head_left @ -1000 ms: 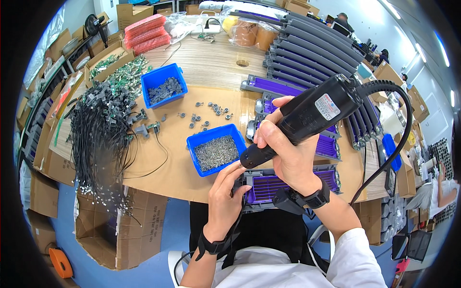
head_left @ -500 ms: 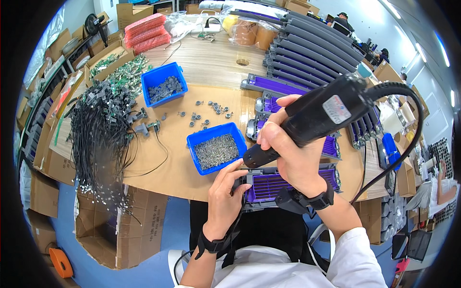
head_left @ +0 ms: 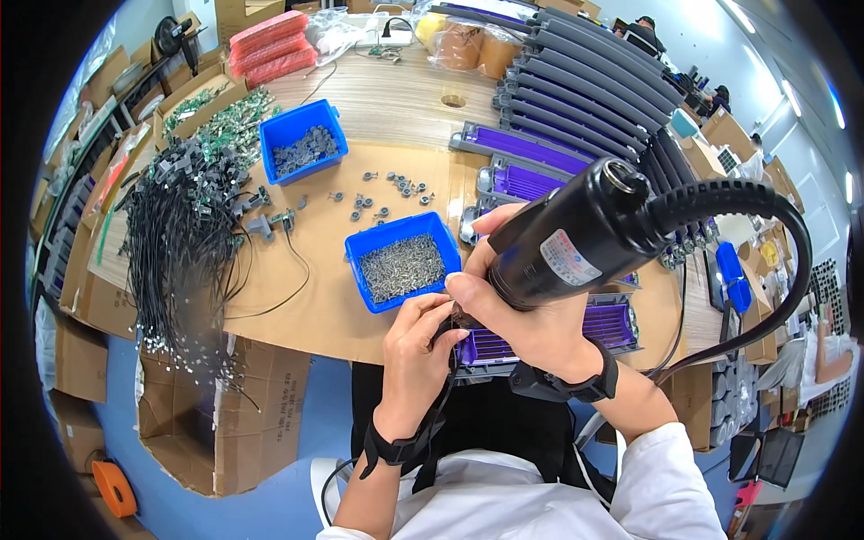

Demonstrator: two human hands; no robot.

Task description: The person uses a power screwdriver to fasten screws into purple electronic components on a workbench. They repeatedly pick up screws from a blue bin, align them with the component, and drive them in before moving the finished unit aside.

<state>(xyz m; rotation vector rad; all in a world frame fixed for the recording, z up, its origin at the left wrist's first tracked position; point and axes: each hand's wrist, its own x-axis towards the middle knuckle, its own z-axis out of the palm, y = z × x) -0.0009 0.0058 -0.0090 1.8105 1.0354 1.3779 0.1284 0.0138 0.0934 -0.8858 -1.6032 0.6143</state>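
My right hand (head_left: 533, 322) is wrapped round a black electric screwdriver (head_left: 556, 241), whose thick cord arches off to the right. It slants down to the left, its lower tip mostly hidden behind my fingers. Under it lies a grey frame with a purple slatted grille (head_left: 605, 326), in front of me at the table edge. My left hand (head_left: 416, 346) is at the left end of that frame, thumb and fingers bent together beside the tip; what they pinch is hidden. Just beyond, a blue bin (head_left: 357, 286) holds many small screws.
Loose grey round parts (head_left: 409, 185) lie behind the screw bin, near another blue bin (head_left: 281, 172) of grey parts. Black cables (head_left: 175, 243) are heaped at the left, above an open cardboard box (head_left: 261, 427). Grey-and-purple frames (head_left: 585, 85) are stacked at the far right.
The screwdriver has tipped more upright, and its tip has gone down behind my fingers. My left fingers have drawn closer together at the frame's end. The view has shifted slightly.
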